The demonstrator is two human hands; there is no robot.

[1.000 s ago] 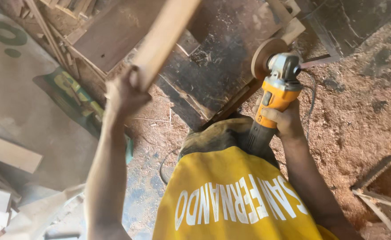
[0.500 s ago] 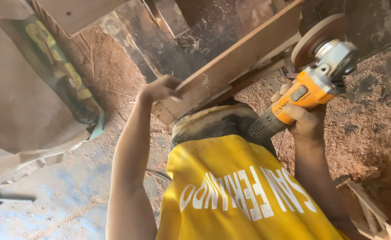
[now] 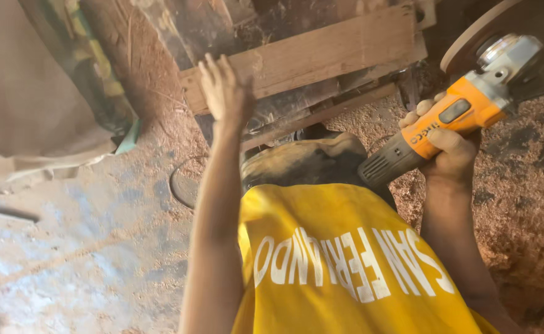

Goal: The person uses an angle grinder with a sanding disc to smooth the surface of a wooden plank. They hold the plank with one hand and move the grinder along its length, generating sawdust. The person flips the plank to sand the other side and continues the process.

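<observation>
We note that over the last second the wooden plank [image 3: 309, 52], earlier raised steeply in the left hand [image 3: 225, 93], has come down to lie nearly level across the top of the view, resting against the stacked timber behind it. The left hand now lies flat and open against the plank's near end, fingers spread, steadying it and no longer wrapped round it. The right hand [image 3: 448, 145] is closed firmly about the body of the orange angle grinder [image 3: 463, 111], whose sanding disc [image 3: 494, 31] has swung up to the top right corner, close to the plank's far end; we judge the board to be set in position for sanding. We cannot tell whether the disc touches the wood, since the disc is cut off by the upper edge and the gap is in shadow. What carries the plank underneath is hidden by dark offcuts. The sawdust-covered floor [image 3: 519, 204] lies at right, bare concrete at left. The yellow shirt [image 3: 346, 260] hides the legs and the ground below.
</observation>
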